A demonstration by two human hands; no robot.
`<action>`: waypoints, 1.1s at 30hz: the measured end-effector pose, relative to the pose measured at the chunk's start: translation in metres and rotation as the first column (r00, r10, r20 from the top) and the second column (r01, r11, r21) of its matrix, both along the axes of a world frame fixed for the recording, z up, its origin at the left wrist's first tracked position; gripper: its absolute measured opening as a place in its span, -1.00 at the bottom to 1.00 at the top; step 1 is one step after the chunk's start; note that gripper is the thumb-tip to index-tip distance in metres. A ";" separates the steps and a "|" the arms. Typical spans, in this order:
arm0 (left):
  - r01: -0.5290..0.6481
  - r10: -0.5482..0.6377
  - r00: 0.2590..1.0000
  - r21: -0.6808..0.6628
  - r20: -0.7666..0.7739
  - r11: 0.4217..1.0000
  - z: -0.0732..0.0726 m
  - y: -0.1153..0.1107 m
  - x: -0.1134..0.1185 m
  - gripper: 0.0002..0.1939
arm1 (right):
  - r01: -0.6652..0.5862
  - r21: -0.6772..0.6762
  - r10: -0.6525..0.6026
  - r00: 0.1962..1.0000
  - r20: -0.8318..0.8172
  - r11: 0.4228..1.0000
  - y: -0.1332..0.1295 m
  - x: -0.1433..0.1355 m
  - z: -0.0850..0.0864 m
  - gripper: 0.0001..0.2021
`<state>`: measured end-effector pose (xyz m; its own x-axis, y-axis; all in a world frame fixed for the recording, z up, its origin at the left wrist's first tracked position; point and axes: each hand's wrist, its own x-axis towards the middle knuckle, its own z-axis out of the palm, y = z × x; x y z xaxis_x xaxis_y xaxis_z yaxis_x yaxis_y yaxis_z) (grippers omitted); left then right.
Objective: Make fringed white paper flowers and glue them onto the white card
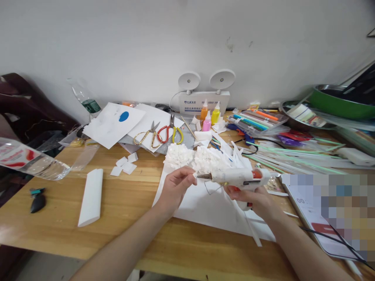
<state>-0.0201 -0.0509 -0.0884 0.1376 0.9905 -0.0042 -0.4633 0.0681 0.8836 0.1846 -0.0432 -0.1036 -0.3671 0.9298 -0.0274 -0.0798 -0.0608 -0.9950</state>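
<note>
My right hand (254,199) is wrapped round the handle of a white hot glue gun (234,176), whose nozzle points left. A clear glue stick (274,174) pokes out of its rear end. At the nozzle tip, my left hand (178,185) pinches a small white piece (195,175), mostly covered by the fingers; its kind I cannot make out. Both hands are above a white paper sheet (202,203) on the table. Just behind them lie two clusters of crumpled white bits (180,155) side by side on that sheet.
Left of the sheet are small white paper squares (124,166) and a folded white strip (91,197). Scissors (148,134) and red-and-yellow-handled pliers (170,130) lie behind. Paint bottles (206,121), pens (258,119) and thin sticks (293,152) fill the back right. A tablet (310,222) lies at right.
</note>
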 end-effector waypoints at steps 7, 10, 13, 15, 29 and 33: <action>0.005 -0.005 1.000 -0.002 -0.007 1.000 0.000 0.000 0.000 -0.88 | -0.034 0.013 0.034 0.999 -0.003 0.999 0.001 -0.001 0.005 -0.85; 0.005 -0.005 1.000 0.002 -0.008 1.000 0.000 0.000 0.000 -0.87 | -0.027 0.026 0.027 1.000 -0.010 0.999 0.001 0.000 0.003 -0.85; -0.001 0.001 1.000 -0.008 0.000 1.000 0.000 0.000 -0.001 -0.86 | 0.020 0.007 -0.019 1.000 -0.021 1.000 0.001 0.001 0.000 -0.86; -0.005 0.005 1.000 -0.022 -0.002 1.000 0.001 -0.001 0.000 -0.84 | 0.043 -0.002 -0.043 0.999 -0.010 0.999 0.001 0.002 -0.001 -0.86; 0.006 -0.006 1.000 0.007 -0.001 1.000 0.001 0.000 -0.001 -0.88 | 0.010 0.008 -0.010 1.000 0.000 1.000 0.000 0.002 0.002 -0.86; 0.000 0.000 1.000 0.009 -0.012 1.000 0.002 0.000 0.000 -0.87 | -0.020 0.022 0.020 1.000 -0.006 1.000 0.000 0.001 0.003 -0.85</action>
